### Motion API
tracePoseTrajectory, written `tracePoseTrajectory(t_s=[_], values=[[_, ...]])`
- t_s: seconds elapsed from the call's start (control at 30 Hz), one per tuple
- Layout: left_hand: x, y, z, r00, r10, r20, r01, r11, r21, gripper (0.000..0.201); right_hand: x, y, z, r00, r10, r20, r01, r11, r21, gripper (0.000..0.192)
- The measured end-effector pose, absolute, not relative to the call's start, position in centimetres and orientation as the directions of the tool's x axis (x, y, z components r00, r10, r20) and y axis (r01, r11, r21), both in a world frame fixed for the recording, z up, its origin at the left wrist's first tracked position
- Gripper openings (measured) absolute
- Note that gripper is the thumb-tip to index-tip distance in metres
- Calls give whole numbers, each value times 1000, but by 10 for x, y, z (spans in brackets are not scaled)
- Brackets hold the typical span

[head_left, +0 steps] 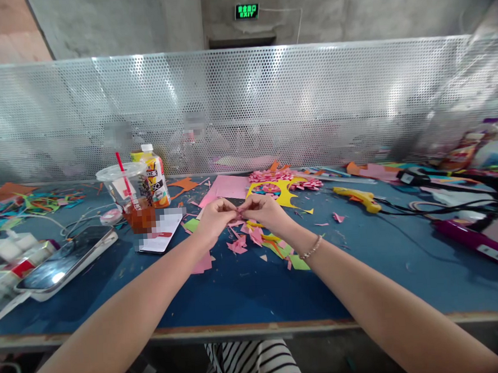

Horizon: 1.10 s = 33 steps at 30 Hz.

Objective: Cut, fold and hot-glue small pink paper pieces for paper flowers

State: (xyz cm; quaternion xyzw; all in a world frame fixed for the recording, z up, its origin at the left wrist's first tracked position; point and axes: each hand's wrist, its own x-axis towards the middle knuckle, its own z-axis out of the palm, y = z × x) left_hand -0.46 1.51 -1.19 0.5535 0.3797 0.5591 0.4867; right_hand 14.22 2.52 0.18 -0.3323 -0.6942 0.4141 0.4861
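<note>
Above the middle of the blue table [256, 298], my left hand [217, 219] and my right hand [267, 212] meet fingertip to fingertip. Both are closed in a pinch on a small piece of pink paper [239, 215], mostly hidden by the fingers. Just below them lie pink paper scraps [238, 245] and a light green paper piece [299, 262]. Behind my hands are a pink paper sheet [226, 188], a yellow paper sheet with round cut-outs [291, 190] and a pile of folded pink paper strips [271, 174].
On the left stand a plastic cup [139, 216] with a red straw and a bottle [158, 181], near a phone [68, 259]. A yellow-handled tool [357, 198], cables and a purple device [476, 243] lie right. A perforated metal screen [244, 108] closes the back.
</note>
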Motion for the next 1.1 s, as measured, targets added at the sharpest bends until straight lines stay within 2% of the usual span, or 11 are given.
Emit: tracePoseTrajectory(t_s=[0.17, 0.3, 0.43, 0.57, 0.63, 0.73, 0.83, 0.9, 1.0, 1.1], values=[[-4, 13, -10, 111, 953, 282, -162, -262, 951, 9, 142, 23, 3, -295, 872, 390, 14, 412, -911, 4], [-2, 11, -8, 108, 966, 233, -251, -201, 947, 8, 141, 23, 3, -307, 866, 396, -45, 402, -915, 4], [-2, 12, -9, 124, 974, 189, -334, -138, 932, 10, 142, 25, 2, -306, 846, 436, -35, 447, -894, 3], [-3, 14, -11, 121, 979, 167, -337, -118, 934, 10, 142, 25, 3, -324, 833, 448, -18, 468, -884, 3], [-3, 15, -11, 101, 975, 199, -287, -163, 944, 9, 142, 25, 2, -333, 834, 439, -9, 463, -886, 3], [-5, 14, -10, 71, 942, 327, -105, -319, 942, 6, 142, 25, 2, -331, 849, 411, -42, 422, -905, 3], [-7, 12, -8, 83, 869, 487, 119, -494, 861, 4, 141, 24, 2, -343, 877, 336, -154, 301, -941, 3], [-7, 11, -6, 104, 816, 569, 224, -576, 786, 4, 140, 23, 2, -358, 886, 293, -214, 228, -950, 10], [-7, 10, -7, 131, 754, 644, 307, -649, 696, 6, 140, 24, 1, -352, 892, 282, -187, 228, -955, 20], [-7, 10, -8, 137, 739, 660, 324, -663, 675, 6, 140, 26, -1, -346, 890, 297, -112, 275, -955, 22]])
